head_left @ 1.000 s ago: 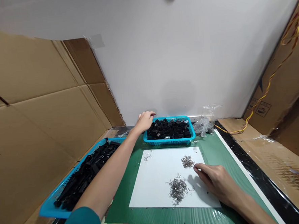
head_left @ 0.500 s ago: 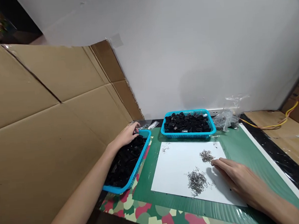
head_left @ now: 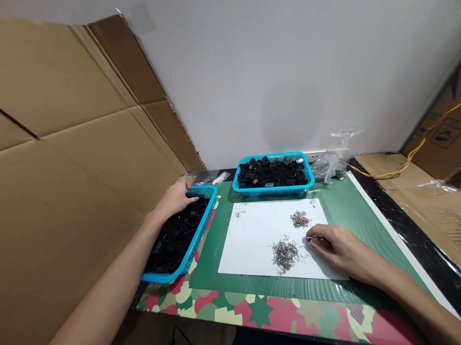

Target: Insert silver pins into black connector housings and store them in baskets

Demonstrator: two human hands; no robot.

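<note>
My left hand (head_left: 177,197) reaches over the far end of the left blue basket (head_left: 213,207), which is full of black plastic parts (head_left: 175,238). Its fingers are bent at the black parts, and whether they hold one is hidden. My right hand (head_left: 330,242) is closed in a pinch on a thin metal piece (head_left: 314,236), above the right side of a white sheet (head_left: 238,245). On the sheet lie a large pile of small metal pieces (head_left: 285,254), a smaller pile (head_left: 300,219) behind it, and a few scattered pieces (head_left: 239,211) at the far left corner.
A second blue basket (head_left: 270,191) of black parts stands behind the sheet, with a clear plastic bag (head_left: 327,166) to its right. Cardboard (head_left: 86,176) rises along the left side. Yellow wires (head_left: 407,162) run over cardboard at the right.
The camera view has shifted, so the scene sits further left and higher. My right hand has moved from the smaller pile toward the near side, and a thin metal piece now shows in its fingertips.
</note>
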